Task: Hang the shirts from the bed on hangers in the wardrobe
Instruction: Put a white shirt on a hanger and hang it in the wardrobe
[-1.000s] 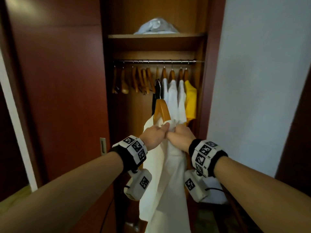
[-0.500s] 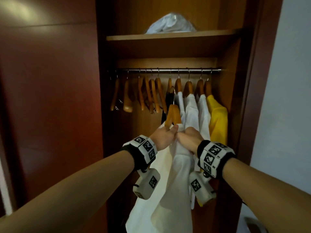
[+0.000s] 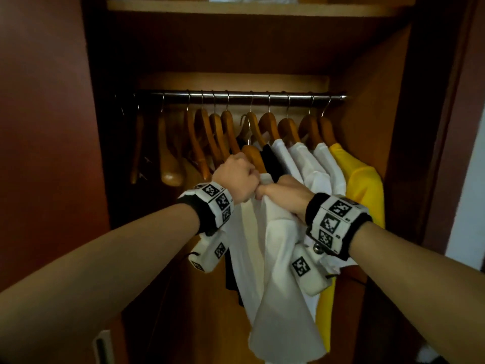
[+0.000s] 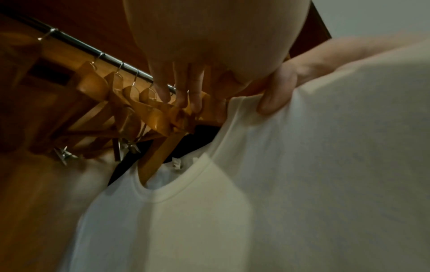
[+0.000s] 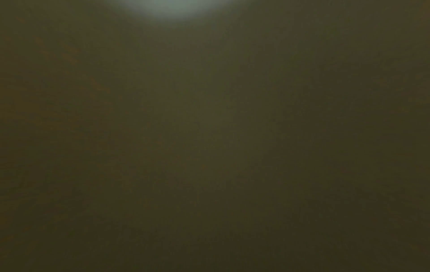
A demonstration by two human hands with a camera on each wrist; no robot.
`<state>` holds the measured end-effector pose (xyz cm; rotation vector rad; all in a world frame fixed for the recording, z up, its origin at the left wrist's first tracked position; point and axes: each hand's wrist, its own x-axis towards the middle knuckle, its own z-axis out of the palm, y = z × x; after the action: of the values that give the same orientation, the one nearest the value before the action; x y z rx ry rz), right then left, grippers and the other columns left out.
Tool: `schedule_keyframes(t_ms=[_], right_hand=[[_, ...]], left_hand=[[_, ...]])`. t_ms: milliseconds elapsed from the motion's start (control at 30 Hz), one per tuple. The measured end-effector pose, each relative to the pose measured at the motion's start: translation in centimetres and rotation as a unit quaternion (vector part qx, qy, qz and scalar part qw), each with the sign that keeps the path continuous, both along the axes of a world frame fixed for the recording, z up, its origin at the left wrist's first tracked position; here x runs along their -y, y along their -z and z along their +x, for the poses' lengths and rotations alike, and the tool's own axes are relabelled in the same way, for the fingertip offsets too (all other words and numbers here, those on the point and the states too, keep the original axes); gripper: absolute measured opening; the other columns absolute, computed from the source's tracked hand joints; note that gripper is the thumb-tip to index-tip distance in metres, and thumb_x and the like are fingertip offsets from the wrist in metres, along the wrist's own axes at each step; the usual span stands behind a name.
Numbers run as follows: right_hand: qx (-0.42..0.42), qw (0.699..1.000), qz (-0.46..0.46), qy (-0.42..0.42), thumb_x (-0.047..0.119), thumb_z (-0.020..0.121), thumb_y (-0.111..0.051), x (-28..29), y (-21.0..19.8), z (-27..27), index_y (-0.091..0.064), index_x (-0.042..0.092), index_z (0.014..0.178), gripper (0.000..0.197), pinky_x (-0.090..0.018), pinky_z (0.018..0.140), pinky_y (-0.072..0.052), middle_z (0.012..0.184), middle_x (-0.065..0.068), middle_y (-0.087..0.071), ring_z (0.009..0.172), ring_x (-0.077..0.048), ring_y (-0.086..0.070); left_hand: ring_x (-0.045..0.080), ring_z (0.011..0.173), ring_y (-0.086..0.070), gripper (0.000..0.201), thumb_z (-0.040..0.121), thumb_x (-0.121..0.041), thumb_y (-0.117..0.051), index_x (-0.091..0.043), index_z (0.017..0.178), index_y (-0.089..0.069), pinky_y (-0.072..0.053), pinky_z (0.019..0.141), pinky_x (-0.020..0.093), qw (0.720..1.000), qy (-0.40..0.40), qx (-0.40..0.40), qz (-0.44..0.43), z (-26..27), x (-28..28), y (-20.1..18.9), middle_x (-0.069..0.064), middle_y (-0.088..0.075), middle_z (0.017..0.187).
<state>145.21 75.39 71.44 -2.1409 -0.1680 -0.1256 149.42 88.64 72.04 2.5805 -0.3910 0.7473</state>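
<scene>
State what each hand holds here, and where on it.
Left hand grips the wooden hanger at its shoulder; right hand pinches the white shirt near its collar.

You have a cream-white crew-neck T-shirt (image 3: 278,264) bunched at its collar, draping down, with a wooden hanger (image 4: 160,154) slanting into the neck opening. Beyond it, white shirts (image 3: 312,164) and a yellow shirt (image 3: 363,182) hang from the wardrobe's rail (image 3: 236,96).

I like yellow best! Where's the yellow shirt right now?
In the head view, the yellow shirt hangs at the far right end of the wardrobe rail, beside the white shirts and next to the wardrobe's right wall.
</scene>
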Motion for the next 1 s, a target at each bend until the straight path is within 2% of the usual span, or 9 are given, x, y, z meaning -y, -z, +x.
schedule_keyframes(t_ms=[167, 300, 367, 533, 667, 733, 833, 933, 1000], right_hand=[[0.026, 0.999, 0.018, 0.032, 0.027, 0.077, -0.068, -2.6, -1.9, 3.4, -0.062, 0.011, 0.088, 0.02, -0.032, 0.068, -0.05, 0.089, -0.008, -0.065, 0.086, -0.025, -0.063], [0.044, 0.997, 0.027, 0.054, 0.029, 0.074, -0.069, -3.5, -4.0, 5.8, -0.061, 0.012, 0.088, 0.023, -0.042, 0.087, -0.056, 0.093, -0.011, -0.068, 0.089, -0.03, -0.067], [0.052, 0.997, 0.034, 0.051, 0.03, 0.072, -0.069, -3.9, -5.1, 7.3, -0.059, 0.013, 0.088, 0.025, -0.046, 0.089, -0.056, 0.095, -0.012, -0.069, 0.09, -0.031, -0.068], [0.056, 0.997, 0.029, 0.045, 0.03, 0.088, -0.061, -4.8, -6.0, 9.9, -0.052, 0.016, 0.078, 0.019, -0.04, 0.091, -0.053, 0.094, -0.01, -0.065, 0.095, -0.029, -0.065], [0.085, 0.996, -0.004, 0.037, 0.026, 0.089, -0.058, -4.7, -5.2, 11.5, -0.059, 0.015, 0.079, 0.015, -0.028, 0.068, -0.048, 0.085, -0.006, -0.065, 0.083, -0.023, -0.065], [0.094, 0.995, -0.011, 0.027, 0.024, 0.089, -0.058, -4.6, -5.0, 11.8, -0.061, 0.014, 0.079, 0.014, -0.027, 0.063, -0.047, 0.082, -0.005, -0.065, 0.076, -0.019, -0.063], [0.101, 0.995, 0.011, 0.016, 0.029, 0.088, -0.062, -4.1, -5.1, 11.7, -0.065, 0.01, 0.086, 0.019, -0.035, 0.076, -0.055, 0.086, -0.008, -0.069, 0.083, -0.024, -0.066], [0.1, 0.994, 0.041, 0.035, 0.035, 0.086, -0.066, -3.9, -7.0, 12.0, -0.058, 0.016, 0.079, 0.022, -0.033, 0.075, -0.051, 0.082, -0.004, -0.063, 0.075, -0.019, -0.061], [0.089, 0.993, 0.071, 0.038, 0.031, 0.081, -0.069, -4.1, -8.4, 12.4, -0.057, 0.015, 0.08, 0.02, -0.04, 0.086, -0.056, 0.086, -0.006, -0.065, 0.08, -0.023, -0.064]], left_hand=[[0.026, 0.107, -0.053, 0.02, 0.09, -0.029, -0.05, -0.017, 0.096, -0.065, -0.046, 0.092, 0.044, 0.997, -0.042, 0.035, 0.061, 3.0, -2.9, -1.7, 0.005, -0.055, 0.115], [0.027, 0.117, -0.048, 0.034, 0.085, -0.039, -0.054, -0.021, 0.114, -0.057, -0.041, 0.096, 0.045, 0.981, -0.08, 0.058, 0.167, 4.5, -3.6, -2.5, 0.004, -0.052, 0.121], [0.028, 0.121, -0.046, 0.042, 0.085, -0.043, -0.055, -0.022, 0.12, -0.052, -0.039, 0.097, 0.046, 0.977, -0.092, 0.063, 0.181, 5.3, -3.8, -2.6, 0.004, -0.049, 0.125], [0.031, 0.116, -0.051, 0.044, 0.088, -0.038, -0.057, -0.02, 0.126, -0.043, -0.044, 0.086, 0.043, 0.973, -0.121, 0.064, 0.187, 6.6, -3.4, -2.5, 0.008, -0.042, 0.131], [0.033, 0.097, -0.062, 0.043, 0.089, -0.037, -0.056, -0.02, 0.125, -0.04, -0.042, 0.071, 0.04, 0.973, -0.135, 0.063, 0.178, 7.0, -2.9, -2.5, 0.01, -0.042, 0.128], [0.032, 0.096, -0.062, 0.044, 0.088, -0.035, -0.059, -0.021, 0.125, -0.04, -0.04, 0.068, 0.038, 0.971, -0.147, 0.062, 0.178, 7.3, -2.7, -2.6, 0.009, -0.044, 0.125], [0.032, 0.099, -0.062, 0.047, 0.087, -0.031, -0.06, -0.021, 0.128, -0.039, -0.039, 0.07, 0.038, 0.973, -0.152, 0.057, 0.163, 7.7, -2.5, -2.8, 0.008, -0.049, 0.122], [0.034, 0.103, -0.062, 0.042, 0.094, -0.026, -0.052, -0.019, 0.133, -0.037, -0.038, 0.07, 0.039, 0.971, -0.168, 0.053, 0.162, 8.0, -2.4, -2.7, 0.009, -0.05, 0.124], [0.035, 0.105, -0.062, 0.039, 0.097, -0.024, -0.047, -0.018, 0.134, -0.038, -0.038, 0.071, 0.039, 0.971, -0.185, 0.04, 0.147, 8.2, -2.2, -2.6, 0.011, -0.053, 0.124]])
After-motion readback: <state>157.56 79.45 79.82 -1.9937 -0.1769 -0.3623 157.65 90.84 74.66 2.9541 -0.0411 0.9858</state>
